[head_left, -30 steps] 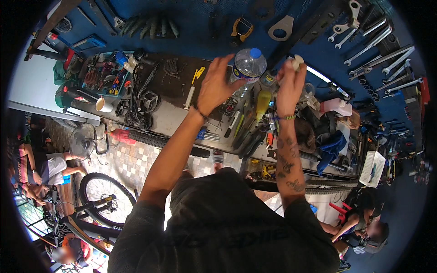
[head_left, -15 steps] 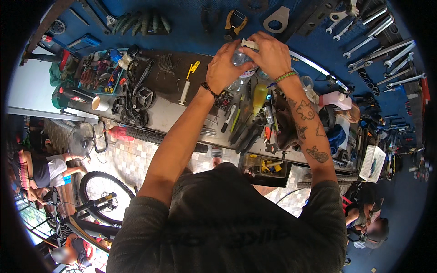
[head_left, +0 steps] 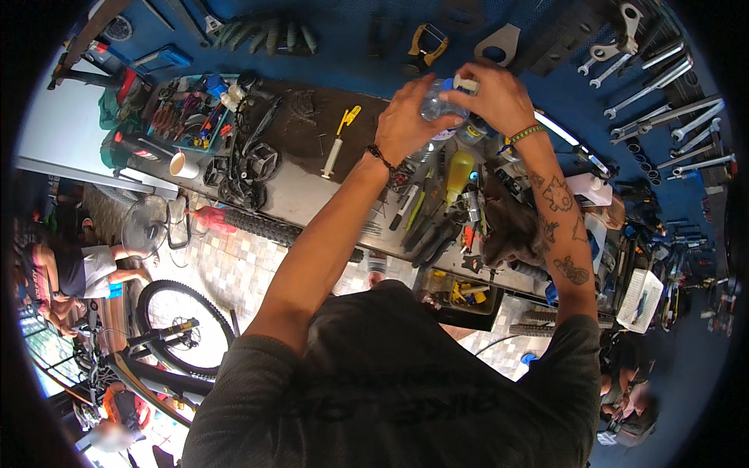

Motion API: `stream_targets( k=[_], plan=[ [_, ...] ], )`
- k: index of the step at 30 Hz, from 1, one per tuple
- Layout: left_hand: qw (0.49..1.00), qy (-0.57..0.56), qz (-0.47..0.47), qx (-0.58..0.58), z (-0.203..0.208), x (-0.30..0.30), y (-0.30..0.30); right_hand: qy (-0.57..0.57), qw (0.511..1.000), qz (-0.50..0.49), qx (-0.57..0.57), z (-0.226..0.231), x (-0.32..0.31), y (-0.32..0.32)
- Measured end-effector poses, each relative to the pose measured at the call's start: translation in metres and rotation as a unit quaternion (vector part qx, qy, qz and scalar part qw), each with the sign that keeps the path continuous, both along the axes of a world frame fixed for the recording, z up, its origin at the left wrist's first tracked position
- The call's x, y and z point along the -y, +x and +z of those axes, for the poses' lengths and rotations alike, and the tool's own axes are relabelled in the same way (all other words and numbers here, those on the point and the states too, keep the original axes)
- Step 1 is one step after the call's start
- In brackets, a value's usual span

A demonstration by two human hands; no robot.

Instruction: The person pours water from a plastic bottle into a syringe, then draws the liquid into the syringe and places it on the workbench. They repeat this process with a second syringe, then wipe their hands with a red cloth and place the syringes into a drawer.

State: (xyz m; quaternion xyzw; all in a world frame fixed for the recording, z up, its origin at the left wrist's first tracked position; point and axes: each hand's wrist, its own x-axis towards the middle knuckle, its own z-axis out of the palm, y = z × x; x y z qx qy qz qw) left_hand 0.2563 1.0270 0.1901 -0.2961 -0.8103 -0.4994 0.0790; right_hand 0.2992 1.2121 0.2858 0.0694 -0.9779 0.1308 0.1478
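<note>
Over the back of the bench, my left hand (head_left: 404, 118) is wrapped round a clear plastic bottle (head_left: 441, 100). At the bottle's top my right hand (head_left: 502, 100) is closed, its thumb and fingers pinching a small cream-white cylindrical piece (head_left: 466, 84). Whether that piece is a cap or part of a tool I cannot tell. Below the hands stands a yellow squeeze bottle (head_left: 459, 173). To the left of my forearm a syringe (head_left: 333, 158) lies beside a yellow-handled tool (head_left: 349, 118).
Bike parts (head_left: 253, 164), a paper cup (head_left: 184, 165) and a tool tray (head_left: 187, 117) occupy the bench's left. A brown cloth (head_left: 511, 230) lies right of centre. Wrenches (head_left: 651, 86) hang on the blue wall. A bicycle wheel (head_left: 187, 331) and seated people are beyond the bench.
The view has shifted, so the bench appears lower and further right. Both hands stay at the bottle; the right fingers have turned slightly about its top.
</note>
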Motion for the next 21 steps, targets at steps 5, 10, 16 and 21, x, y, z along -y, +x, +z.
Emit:
stream_targets(
  k=[5, 10, 16, 21],
  plan=[
    [1.000, 0.004, -0.006, 0.002, 0.002, 0.003, 0.000, 0.026, 0.998, -0.020, 0.044, 0.015, 0.011, 0.001],
    [1.000, 0.008, -0.014, -0.002, -0.002, 0.003, -0.003, -0.005, 0.998, 0.060, 0.025, 0.010, 0.002, -0.006],
    [0.999, -0.008, -0.005, -0.031, 0.004, 0.005, -0.002, -0.217, 0.974, 0.063, 0.002, 0.033, -0.001, -0.005],
    [0.983, 0.151, 0.017, -0.098, 0.034, 0.019, 0.007, -0.116, 0.986, 0.037, -0.111, 0.039, 0.011, 0.011]
  ],
)
